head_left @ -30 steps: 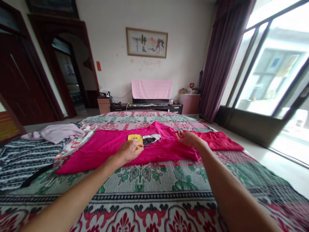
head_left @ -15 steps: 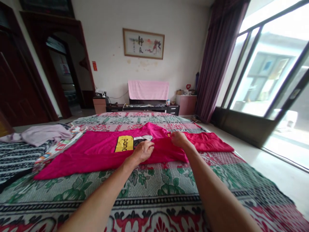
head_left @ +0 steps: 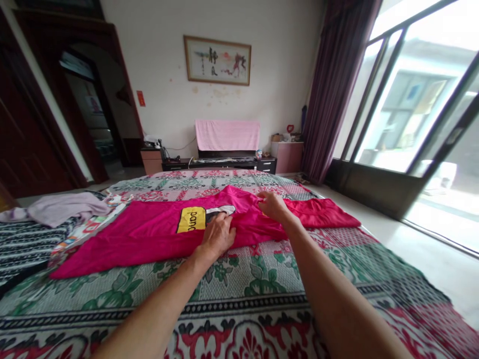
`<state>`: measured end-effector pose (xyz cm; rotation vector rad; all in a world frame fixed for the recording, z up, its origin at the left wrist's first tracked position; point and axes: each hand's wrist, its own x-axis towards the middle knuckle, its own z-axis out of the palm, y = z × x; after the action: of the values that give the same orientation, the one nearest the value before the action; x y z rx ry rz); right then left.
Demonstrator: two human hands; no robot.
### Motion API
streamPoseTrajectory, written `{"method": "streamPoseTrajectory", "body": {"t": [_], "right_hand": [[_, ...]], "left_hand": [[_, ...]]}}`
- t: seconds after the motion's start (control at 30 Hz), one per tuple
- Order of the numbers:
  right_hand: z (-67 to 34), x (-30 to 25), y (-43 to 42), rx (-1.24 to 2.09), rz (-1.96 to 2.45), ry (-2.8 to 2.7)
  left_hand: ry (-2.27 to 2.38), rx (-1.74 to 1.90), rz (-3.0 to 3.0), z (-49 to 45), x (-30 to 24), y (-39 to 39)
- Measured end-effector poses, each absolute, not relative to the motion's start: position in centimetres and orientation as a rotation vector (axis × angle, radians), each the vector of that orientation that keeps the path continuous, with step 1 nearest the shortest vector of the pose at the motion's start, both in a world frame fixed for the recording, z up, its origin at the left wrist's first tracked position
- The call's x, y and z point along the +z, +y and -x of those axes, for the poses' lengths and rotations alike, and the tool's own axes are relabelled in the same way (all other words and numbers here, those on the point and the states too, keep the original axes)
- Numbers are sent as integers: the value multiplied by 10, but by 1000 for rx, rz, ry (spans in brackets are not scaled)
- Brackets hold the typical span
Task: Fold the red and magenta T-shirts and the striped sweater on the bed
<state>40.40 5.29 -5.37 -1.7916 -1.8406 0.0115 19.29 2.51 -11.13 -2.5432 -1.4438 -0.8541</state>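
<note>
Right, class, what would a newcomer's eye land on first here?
The magenta top spread across the floral blanket, with its yellow print, stands out first; the left hand is on it and the right hand at its right end. Farther right lies a red garment. In the background, a pink cloth hangs below a framed picture on the wall.

A framed painting [head_left: 217, 60] with brush characters hangs on a stained white wall [head_left: 157, 45] above a pink cloth [head_left: 227, 134] draped over a dark panel [head_left: 224, 154]. A small figurine [head_left: 259, 153] stands near a pinkish cabinet [head_left: 286, 157] topped by a red heart-shaped ornament [head_left: 290, 128]; a purple curtain [head_left: 333, 99] hangs beside tall, bright windows [head_left: 381, 114].
</note>
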Motion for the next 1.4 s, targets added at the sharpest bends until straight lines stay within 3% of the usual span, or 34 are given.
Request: {"method": "streamPoseTrajectory", "body": {"t": [0.17,0.4,0.77,1.1,1.3,1.4], "right_hand": [[-424,-34,41,-4,1878,-1794],[-450,-24,8,665,2129,-1966],[-457,-43,2,498,2000,-2117],[-455,-69,13,284,2009,-1871],[-460,-64,8,520,2039,-1942],[-461,-60,7,649,2032,-1963]], "left_hand": [[-1362,-874,2465,-196,-107,20],[-934,-926,2694,-206,-103,14],[-840,-547,2847,-221,-105,-6],[-784,-649,2877,-220,-112,-4],[-1367,-1081,2539,-214,-93,11],[-1763,-1035,2386,-208,-82,33]]}}
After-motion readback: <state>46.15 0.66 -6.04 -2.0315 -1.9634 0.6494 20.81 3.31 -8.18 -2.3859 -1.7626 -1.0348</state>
